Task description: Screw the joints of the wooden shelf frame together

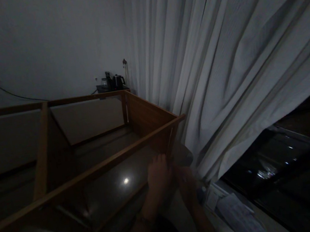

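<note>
The room is very dark. My left hand [158, 174] is raised in front of me with its fingers closed around a thin stick-like object [170, 142] that points up toward the corner of a wooden frame [114, 157]. My right hand [187, 182] sits just to its right and a little lower, fingers curled; what it holds is too dim to make out. Both hands are close to the frame's front right corner. A dark round thing [183, 155] lies just behind the hands.
The wooden frame has a front rail, a divider [43, 146] and a right side panel [146, 113]. A white curtain [222, 65] hangs at right. A kettle and tray [113, 83] stand at the far wall. Papers [236, 215] and a dark window sill [286, 159] are at lower right.
</note>
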Motion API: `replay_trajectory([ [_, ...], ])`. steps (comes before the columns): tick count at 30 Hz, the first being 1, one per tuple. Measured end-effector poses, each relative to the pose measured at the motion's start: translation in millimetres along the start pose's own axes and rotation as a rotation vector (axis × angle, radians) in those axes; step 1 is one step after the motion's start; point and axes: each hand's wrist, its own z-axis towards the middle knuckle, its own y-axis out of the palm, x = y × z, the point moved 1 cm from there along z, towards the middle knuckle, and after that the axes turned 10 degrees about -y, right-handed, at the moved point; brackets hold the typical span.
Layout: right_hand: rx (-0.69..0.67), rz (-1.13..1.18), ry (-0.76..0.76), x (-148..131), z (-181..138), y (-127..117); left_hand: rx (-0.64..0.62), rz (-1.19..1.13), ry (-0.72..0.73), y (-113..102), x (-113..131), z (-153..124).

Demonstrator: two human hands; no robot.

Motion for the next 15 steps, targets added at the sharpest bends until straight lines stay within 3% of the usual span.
replay_trajectory([
  [11,0.062,0.157,0.140,8.0,-3.4,2.5,0.000,0.000,0.007,0.3,0.2,-1.2],
  [15,0.043,0.138,0.122,6.5,-1.5,0.4,-0.008,0.010,0.003,-1.6,0.6,-1.2],
])
